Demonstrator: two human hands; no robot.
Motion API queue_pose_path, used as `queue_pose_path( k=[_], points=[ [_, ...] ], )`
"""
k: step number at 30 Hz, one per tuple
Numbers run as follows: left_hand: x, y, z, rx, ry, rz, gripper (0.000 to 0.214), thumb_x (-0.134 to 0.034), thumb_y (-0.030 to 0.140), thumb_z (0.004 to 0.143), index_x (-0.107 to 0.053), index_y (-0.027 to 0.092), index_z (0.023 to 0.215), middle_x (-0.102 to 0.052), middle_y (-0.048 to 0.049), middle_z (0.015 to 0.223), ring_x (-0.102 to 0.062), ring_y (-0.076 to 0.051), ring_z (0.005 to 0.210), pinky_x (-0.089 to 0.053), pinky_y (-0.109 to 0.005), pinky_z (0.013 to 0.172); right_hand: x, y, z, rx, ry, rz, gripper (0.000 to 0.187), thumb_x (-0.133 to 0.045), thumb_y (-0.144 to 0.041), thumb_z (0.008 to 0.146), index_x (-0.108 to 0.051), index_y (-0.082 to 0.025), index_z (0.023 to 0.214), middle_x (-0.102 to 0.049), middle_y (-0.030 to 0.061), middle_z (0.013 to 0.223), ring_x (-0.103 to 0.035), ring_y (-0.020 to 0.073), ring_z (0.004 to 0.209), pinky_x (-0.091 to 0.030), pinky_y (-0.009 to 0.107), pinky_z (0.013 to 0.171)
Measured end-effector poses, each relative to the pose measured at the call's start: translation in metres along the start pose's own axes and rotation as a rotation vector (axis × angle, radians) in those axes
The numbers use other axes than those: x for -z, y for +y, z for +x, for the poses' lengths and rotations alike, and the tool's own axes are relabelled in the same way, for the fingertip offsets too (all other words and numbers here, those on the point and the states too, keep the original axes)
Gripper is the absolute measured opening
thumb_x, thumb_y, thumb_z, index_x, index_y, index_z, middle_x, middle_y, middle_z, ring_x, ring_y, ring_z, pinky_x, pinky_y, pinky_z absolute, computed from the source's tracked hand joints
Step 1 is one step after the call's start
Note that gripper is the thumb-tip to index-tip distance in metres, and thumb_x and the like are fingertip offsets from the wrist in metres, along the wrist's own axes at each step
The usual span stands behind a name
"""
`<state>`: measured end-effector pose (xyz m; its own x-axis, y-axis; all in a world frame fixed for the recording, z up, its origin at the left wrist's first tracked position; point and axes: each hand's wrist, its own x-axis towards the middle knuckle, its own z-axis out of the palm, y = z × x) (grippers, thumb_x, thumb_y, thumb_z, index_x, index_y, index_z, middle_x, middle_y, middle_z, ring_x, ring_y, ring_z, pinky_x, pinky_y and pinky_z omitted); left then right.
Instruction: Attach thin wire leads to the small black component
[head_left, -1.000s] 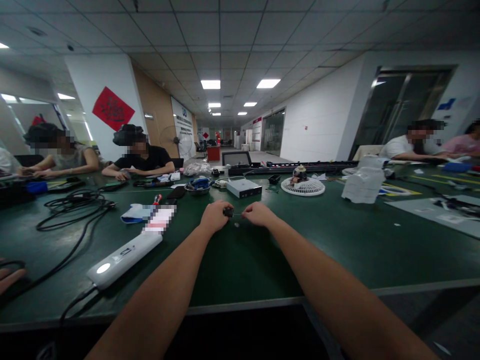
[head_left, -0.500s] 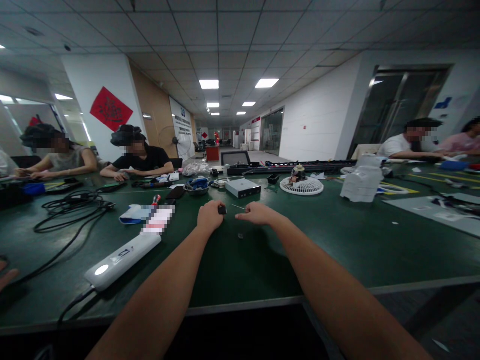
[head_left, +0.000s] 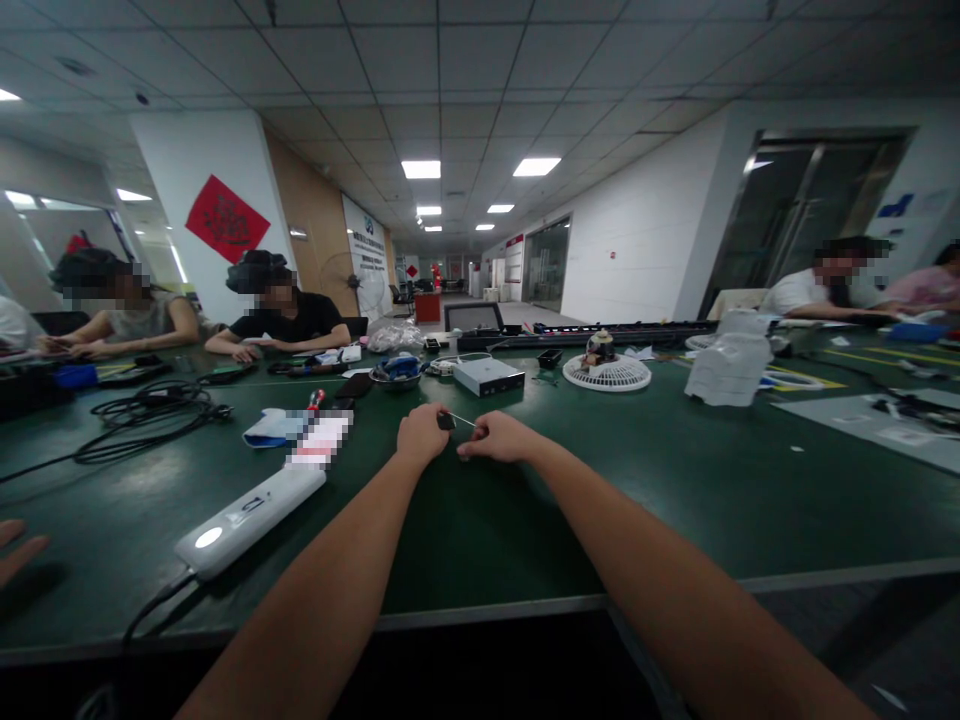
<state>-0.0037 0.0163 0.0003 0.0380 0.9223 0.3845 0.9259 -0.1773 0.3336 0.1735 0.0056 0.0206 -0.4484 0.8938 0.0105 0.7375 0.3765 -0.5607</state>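
Note:
Both my arms reach out over a dark green table (head_left: 675,480). My left hand (head_left: 421,433) is closed round a small black part (head_left: 445,421) that sticks out from its fingertips. My right hand (head_left: 496,438) is pinched on a thin metal pin (head_left: 462,421) whose tip meets the black part. The two hands hover close together just above the table, near its middle.
A white power strip (head_left: 247,508) with a lit lamp lies at my left, black cables (head_left: 142,405) behind it. Farther back stand a grey box (head_left: 488,375), a white fan grille (head_left: 606,372) and a plastic bag (head_left: 727,368). Other people sit along both sides. Someone's fingers (head_left: 19,548) rest at far left.
My right hand has drawn in toward the left hand, and the thin pin now touches the black part. The small piece seen lying on the table below my hands is no longer visible.

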Motion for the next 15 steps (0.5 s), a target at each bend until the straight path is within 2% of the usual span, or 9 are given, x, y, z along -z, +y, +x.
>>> queue_pose_path(
  k=[4, 8, 12, 15],
  points=[
    [-0.001, -0.002, 0.001, 0.011, -0.028, 0.005, 0.031, -0.066, 0.025, 0.076, -0.067, 0.026, 0.106, -0.07, -0.004, 0.108, -0.063, -0.02, 0.099, -0.046, -0.027, 0.084, -0.007, -0.002, 0.004, 0.024, -0.011, 0.1, 0.023, -0.076, -0.028, 0.065, -0.056, -0.018, 0.066, -0.064, -0.0036, 0.068, -0.059, 0.0122, 0.065, -0.039, 0.022, 0.056],
    [-0.002, -0.002, 0.001, 0.008, -0.058, 0.017, 0.029, -0.066, 0.03, 0.077, -0.068, 0.027, 0.106, -0.07, -0.0039, 0.108, -0.063, -0.02, 0.099, -0.046, -0.027, 0.083, -0.011, 0.003, 0.007, 0.068, -0.012, 0.219, 0.03, -0.075, -0.017, 0.061, -0.046, -0.018, 0.059, -0.068, -0.0032, 0.07, -0.064, 0.0136, 0.069, -0.044, 0.022, 0.06],
    [-0.004, -0.003, 0.001, -0.012, -0.079, 0.035, 0.034, -0.065, 0.036, 0.078, -0.068, 0.029, 0.111, -0.069, -0.0057, 0.111, -0.063, -0.023, 0.099, -0.047, -0.031, 0.081, -0.011, 0.015, 0.015, 0.071, 0.187, 0.271, 0.031, -0.072, -0.014, 0.064, -0.042, -0.019, 0.056, -0.072, 0.0004, 0.076, -0.067, 0.0156, 0.075, -0.047, 0.023, 0.063],
    [-0.005, -0.003, 0.001, -0.087, -0.065, -0.026, 0.037, -0.069, 0.035, 0.075, -0.069, 0.03, 0.111, -0.071, -0.0033, 0.11, -0.063, -0.021, 0.1, -0.047, -0.03, 0.085, -0.009, 0.024, 0.02, 0.029, 0.319, 0.281, 0.028, -0.068, -0.014, 0.067, -0.042, -0.019, 0.056, -0.073, 0.001, 0.081, -0.067, 0.0154, 0.078, -0.047, 0.024, 0.065]
  ],
)
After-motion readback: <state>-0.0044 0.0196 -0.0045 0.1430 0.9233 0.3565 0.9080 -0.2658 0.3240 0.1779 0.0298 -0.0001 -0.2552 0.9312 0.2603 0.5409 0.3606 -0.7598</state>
